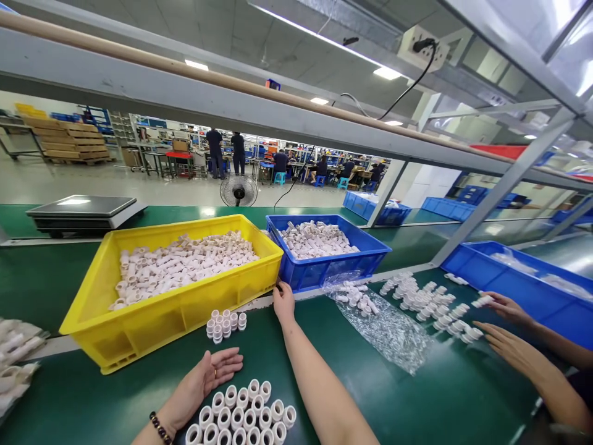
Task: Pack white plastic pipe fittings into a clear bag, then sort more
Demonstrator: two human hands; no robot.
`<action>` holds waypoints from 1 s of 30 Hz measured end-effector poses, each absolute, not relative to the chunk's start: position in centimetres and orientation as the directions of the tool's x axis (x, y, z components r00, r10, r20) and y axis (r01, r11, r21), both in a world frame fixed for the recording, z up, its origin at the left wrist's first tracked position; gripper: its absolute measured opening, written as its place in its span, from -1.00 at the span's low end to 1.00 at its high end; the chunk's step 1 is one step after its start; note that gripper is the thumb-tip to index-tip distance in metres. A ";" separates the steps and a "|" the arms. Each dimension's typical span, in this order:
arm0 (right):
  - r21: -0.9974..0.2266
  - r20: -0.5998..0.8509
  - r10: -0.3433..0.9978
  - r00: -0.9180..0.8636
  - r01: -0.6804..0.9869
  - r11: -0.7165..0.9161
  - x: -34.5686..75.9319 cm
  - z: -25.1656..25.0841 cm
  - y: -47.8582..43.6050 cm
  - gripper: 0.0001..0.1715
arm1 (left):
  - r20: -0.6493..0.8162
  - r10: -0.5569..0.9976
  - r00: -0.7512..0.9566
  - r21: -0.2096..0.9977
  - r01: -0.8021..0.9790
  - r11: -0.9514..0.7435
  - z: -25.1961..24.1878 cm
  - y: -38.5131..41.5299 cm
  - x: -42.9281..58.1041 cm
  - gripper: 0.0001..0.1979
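Note:
My left hand (215,371) is open, its fingers stretched out together above the green bench. It hovers between a small upright cluster of white plastic pipe fittings (226,326) and a larger group of upright white fittings (243,415) close to me. My right hand (283,301) reaches forward to the near right corner of the yellow bin (185,318), fingers closed at that corner and partly hidden. White fittings (185,266) fill the yellow bin. Beside it, touching or nearly so, stands a blue bin (333,267) holding more white fittings (319,240).
At right, a co-worker's hands (514,343) handle white fittings (430,303) standing in rows. A clear plastic bag (389,337) with loose fittings lies between us. Another blue bin (523,287), a scale (88,210), bagged parts (18,355) and a shelf frame (504,185) surround the bench.

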State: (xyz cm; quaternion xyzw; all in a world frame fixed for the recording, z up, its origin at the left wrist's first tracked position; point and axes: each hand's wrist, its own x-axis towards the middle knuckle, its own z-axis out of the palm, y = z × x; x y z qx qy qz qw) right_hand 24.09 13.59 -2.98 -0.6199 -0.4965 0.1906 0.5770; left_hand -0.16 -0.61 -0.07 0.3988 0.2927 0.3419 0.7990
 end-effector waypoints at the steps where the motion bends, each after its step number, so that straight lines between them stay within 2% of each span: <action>1: -0.903 0.347 0.827 0.443 0.395 0.168 24.2 -2.9 13.1 -0.57 | -0.194 0.780 0.595 0.837 -0.314 0.448 -0.2 -0.6 -0.2 -0.34; 9: -0.873 0.440 0.793 0.422 0.409 0.266 27.0 -1.9 7.7 -0.64 | -0.195 0.789 0.582 0.836 -0.322 0.444 -0.8 -0.5 -0.3 -0.33; 17: -0.777 0.568 0.769 0.293 0.497 0.385 28.4 0.5 1.6 -0.78 | -0.162 0.772 0.615 0.843 -0.320 0.432 -0.4 -0.8 -0.3 -0.36; 20: -0.768 0.589 0.734 0.338 0.518 0.378 29.0 0.7 1.5 -0.78 | -0.161 0.774 0.612 0.847 -0.317 0.427 -0.5 -0.7 -0.3 -0.36; 22: -0.785 0.576 0.705 0.413 0.518 0.338 29.0 0.4 2.3 -0.72 | -0.155 0.772 0.616 0.849 -0.316 0.423 -0.6 -0.6 -0.3 -0.37; 25: -0.813 0.503 0.745 0.438 0.532 0.236 28.1 -0.7 3.7 -0.28 | -0.149 0.765 0.627 0.850 -0.315 0.423 -0.7 -0.6 -0.4 -0.37; 26: -0.817 0.469 0.780 0.415 0.538 0.206 27.7 -1.0 4.1 -0.20 | -0.146 0.762 0.630 0.849 -0.316 0.424 -0.8 -0.6 -0.4 -0.37; 28: -0.830 0.414 0.835 0.362 0.527 0.183 26.8 -1.5 4.5 -0.24 | -0.140 0.761 0.634 0.849 -0.318 0.421 -0.8 -0.5 -0.4 -0.35; 30: -0.851 0.392 0.854 0.341 0.488 0.196 26.2 -1.4 4.6 -0.46 | -0.136 0.759 0.636 0.853 -0.314 0.417 -0.9 -0.6 -0.5 -0.35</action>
